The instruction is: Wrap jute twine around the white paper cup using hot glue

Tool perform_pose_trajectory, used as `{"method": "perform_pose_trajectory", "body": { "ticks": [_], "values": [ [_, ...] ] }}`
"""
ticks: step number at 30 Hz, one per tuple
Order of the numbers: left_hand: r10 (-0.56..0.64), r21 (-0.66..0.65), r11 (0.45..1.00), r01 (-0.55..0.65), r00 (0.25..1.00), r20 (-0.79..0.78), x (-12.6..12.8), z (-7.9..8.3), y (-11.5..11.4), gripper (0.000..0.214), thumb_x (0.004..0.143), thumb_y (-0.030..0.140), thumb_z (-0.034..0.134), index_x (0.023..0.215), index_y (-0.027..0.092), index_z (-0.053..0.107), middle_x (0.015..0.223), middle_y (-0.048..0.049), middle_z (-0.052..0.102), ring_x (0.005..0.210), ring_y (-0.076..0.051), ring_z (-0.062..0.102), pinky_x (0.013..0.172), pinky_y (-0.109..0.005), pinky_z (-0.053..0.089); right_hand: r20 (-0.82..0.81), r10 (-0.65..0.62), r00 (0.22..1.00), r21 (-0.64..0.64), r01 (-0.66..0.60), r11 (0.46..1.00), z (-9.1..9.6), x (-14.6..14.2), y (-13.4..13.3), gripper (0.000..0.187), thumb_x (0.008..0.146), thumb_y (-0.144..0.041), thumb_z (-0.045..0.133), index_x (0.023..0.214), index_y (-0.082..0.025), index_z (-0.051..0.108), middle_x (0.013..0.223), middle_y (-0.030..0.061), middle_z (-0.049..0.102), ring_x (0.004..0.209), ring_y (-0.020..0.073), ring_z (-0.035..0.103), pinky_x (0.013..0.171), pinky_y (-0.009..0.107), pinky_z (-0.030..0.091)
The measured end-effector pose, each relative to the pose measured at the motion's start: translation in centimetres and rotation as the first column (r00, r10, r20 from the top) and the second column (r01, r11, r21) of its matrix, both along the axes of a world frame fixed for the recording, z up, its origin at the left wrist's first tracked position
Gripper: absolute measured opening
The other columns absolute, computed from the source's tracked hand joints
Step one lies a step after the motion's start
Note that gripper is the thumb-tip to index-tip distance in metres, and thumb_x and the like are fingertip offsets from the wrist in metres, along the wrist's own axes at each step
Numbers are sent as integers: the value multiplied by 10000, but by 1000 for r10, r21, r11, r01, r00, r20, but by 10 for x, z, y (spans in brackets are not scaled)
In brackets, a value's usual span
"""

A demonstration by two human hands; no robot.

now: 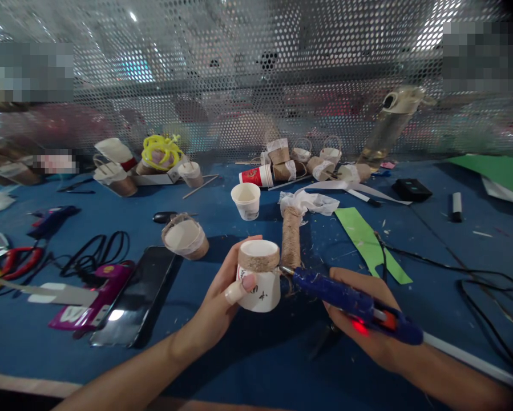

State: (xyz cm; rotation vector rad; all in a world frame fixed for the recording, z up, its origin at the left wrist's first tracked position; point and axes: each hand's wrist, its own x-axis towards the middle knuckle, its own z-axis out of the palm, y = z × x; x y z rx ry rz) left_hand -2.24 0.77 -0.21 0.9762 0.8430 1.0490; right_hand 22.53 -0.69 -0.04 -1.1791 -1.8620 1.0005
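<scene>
My left hand (222, 297) is closed around a white paper cup (259, 277) with a band of jute twine wound round its rim, held upright above the blue table (256, 354). My right hand (363, 314) grips a blue hot glue gun (350, 299) whose nozzle touches the twine band on the cup's right side; a red light glows on the gun. A spool of jute twine (291, 238) lies just behind the cup.
A black phone (138, 294) and a pink glue gun (96, 294) lie at left with black cables and red pliers (19, 260). Several cups, plain (246, 200) and decorated (185, 237), stand ahead. A green paper strip (367, 240) and cables lie at right. A perforated metal screen (256, 74) closes the back.
</scene>
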Motion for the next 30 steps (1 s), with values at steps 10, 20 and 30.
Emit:
{"method": "perform_pose_trajectory", "body": {
  "ticks": [10, 20, 30],
  "values": [
    [-17, 29, 999, 17, 1000, 1, -1, -6, -2, 544, 883, 389, 602, 1400, 318, 450, 1360, -64, 575, 1244, -302, 493, 949, -346, 410, -20, 43, 999, 38, -42, 998, -1, -1, -2, 224, 811, -173, 563, 660, -224, 406, 614, -41, 432, 510, 112, 421, 493, 285, 270],
    [-19, -5, 1000, 19, 999, 31, -1, -5, -3, 554, 904, 399, 573, 1431, 309, 428, 1365, -54, 589, 1235, -297, 515, 969, -342, 399, 1, 10, 1000, 1, -10, 1000, 1, 0, -2, 225, 820, -171, 556, 660, -226, 409, 600, -51, 402, 502, 110, 401, 498, 286, 268],
    [56, 1, 998, -56, 998, 24, 3, -2, -1, 483, 906, 361, 564, 1377, 307, 476, 1352, -69, 567, 1195, -308, 526, 922, -373, 438, -4, 31, 1000, 14, -31, 999, 0, 0, -2, 238, 814, -166, 564, 655, -225, 398, 598, -44, 427, 518, 116, 415, 497, 281, 276]
  ]
}}
